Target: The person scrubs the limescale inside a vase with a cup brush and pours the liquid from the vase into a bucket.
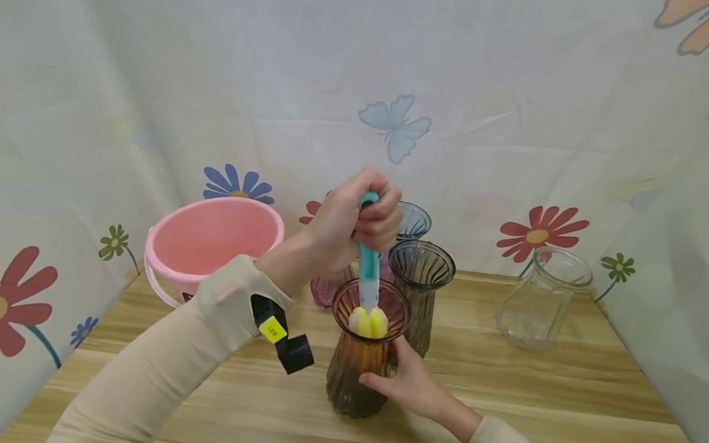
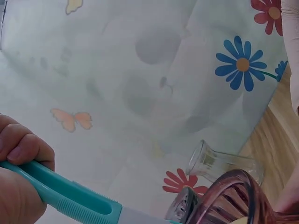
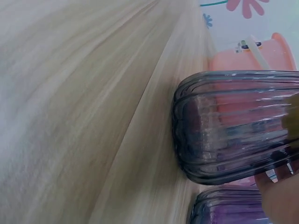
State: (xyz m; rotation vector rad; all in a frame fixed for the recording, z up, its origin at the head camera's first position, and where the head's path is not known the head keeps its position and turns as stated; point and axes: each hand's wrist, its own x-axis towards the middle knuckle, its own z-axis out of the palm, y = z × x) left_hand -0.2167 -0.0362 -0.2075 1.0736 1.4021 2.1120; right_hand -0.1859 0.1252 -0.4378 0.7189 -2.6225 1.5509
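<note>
My left hand [image 1: 355, 218] grips the teal handle [image 1: 368, 261] of a bottle brush, fingers wrapped round it. The brush points down, its yellow and white sponge head [image 1: 369, 323] inside the mouth of a ribbed reddish-brown glass vase [image 1: 354, 383]. My right hand [image 1: 411, 383] holds that vase from its right side, thumb toward the front and fingers behind. In the left wrist view the teal brush handle [image 2: 77, 198] runs toward the vase's flared rim [image 2: 233, 186]. The right wrist view has the vase's ribbed lower body [image 3: 229, 126] close over the wood tabletop.
Just behind the held vase stands a dark grey vase [image 1: 423, 319], with a blue one [image 1: 416, 220] and a pink-purple one [image 1: 323, 290] near it. A pink bucket [image 1: 216, 237] is at the back left, a clear vase [image 1: 533, 314] at the back right. Printed cloth surrounds the wooden table [image 1: 504, 389].
</note>
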